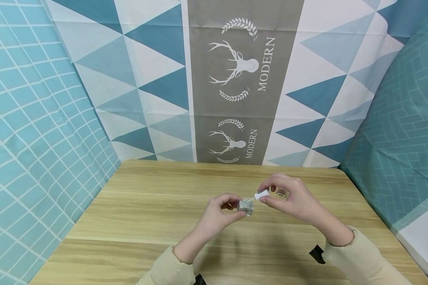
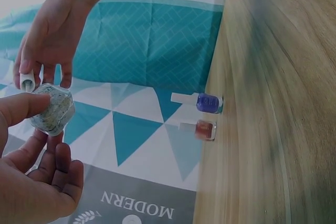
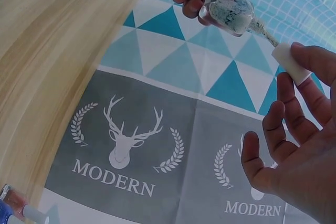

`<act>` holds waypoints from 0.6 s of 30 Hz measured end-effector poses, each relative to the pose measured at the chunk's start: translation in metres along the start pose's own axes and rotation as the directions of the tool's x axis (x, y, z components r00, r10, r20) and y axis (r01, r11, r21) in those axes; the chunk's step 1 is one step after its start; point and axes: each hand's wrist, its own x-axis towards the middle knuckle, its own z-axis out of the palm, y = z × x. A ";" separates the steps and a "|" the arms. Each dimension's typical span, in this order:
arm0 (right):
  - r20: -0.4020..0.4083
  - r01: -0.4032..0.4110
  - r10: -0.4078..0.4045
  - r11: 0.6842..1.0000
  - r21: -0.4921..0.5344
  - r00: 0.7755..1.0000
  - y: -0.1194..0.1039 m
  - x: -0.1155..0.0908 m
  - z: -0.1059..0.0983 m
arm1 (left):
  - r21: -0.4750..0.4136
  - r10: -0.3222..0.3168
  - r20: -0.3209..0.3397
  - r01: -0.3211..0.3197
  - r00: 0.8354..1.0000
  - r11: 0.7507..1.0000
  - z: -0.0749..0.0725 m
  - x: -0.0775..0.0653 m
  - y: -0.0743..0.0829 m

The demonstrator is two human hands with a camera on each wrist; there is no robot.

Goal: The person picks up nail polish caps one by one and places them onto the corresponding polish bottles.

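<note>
My left hand (image 1: 219, 213) pinches a small clear nail polish bottle (image 2: 55, 111) filled with speckled pale glitter polish, held above the table. In the right wrist view the bottle (image 3: 228, 11) lies tilted, its neck toward my right hand (image 3: 299, 145). That hand (image 1: 290, 196) holds the white brush cap (image 3: 291, 64) between thumb and fingers. The polish-coated brush stem (image 3: 268, 34) runs from the cap to the bottle's neck; its tip is hidden at the mouth. The other fingers of both hands are loosely curled.
Two more nail polish bottles stand on the wooden table (image 1: 146, 221), one purple (image 2: 209, 103) and one reddish brown (image 2: 205, 129), both with pale caps. My right hand largely covers them in the head view. Patterned cloth (image 1: 157, 79) rises behind the table's far edge.
</note>
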 end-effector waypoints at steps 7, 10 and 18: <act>0.015 -0.003 0.003 1.000 0.007 1.000 0.000 0.000 0.004 | -0.025 0.001 0.011 -0.001 1.000 1.000 0.002 0.000 0.002; 0.017 -0.016 0.016 1.000 0.010 1.000 0.000 0.000 0.005 | -0.016 0.009 0.011 -0.009 1.000 1.000 0.002 0.000 0.002; 0.053 -0.091 0.087 0.993 0.069 0.995 0.003 0.000 0.009 | -0.009 0.017 0.015 -0.017 1.000 1.000 0.004 0.001 0.003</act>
